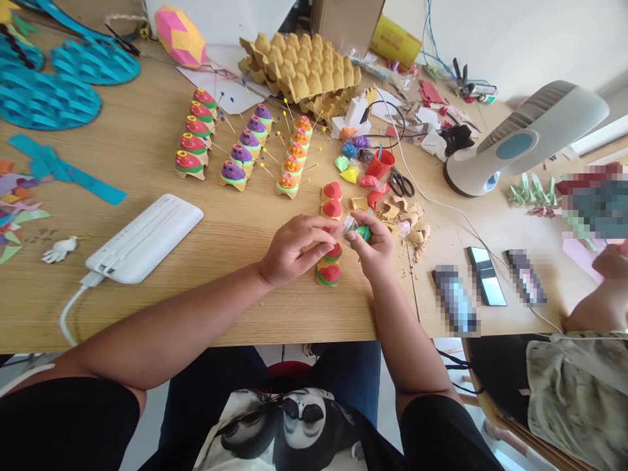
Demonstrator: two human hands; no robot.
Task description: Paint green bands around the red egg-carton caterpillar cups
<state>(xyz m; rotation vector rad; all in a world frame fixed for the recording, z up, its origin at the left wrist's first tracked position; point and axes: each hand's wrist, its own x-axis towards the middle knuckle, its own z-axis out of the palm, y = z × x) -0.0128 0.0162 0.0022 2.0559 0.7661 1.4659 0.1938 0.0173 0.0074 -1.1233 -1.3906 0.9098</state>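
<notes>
My right hand (377,247) grips a small clear bag of green modelling clay (362,231). My left hand (297,247) is beside it, thumb and fingertips pressed together; whatever they pinch is too small to make out. Beneath both hands runs a strip of egg-carton cups (330,275) topped with red and green clay, its middle partly hidden by my fingers. Farther back stand three finished-looking strips with faces and pin feelers: a red one (192,141), a purple one (241,154) and an orange one (294,159).
Egg trays (307,65) are stacked at the back. Right of my hands lie torn carton pieces (417,229), black scissors (401,183), a red cup (381,163) and clay packets. A white power bank (144,239) is at left, a fan (520,140) and phones at right. Another person's hand (613,268) shows far right.
</notes>
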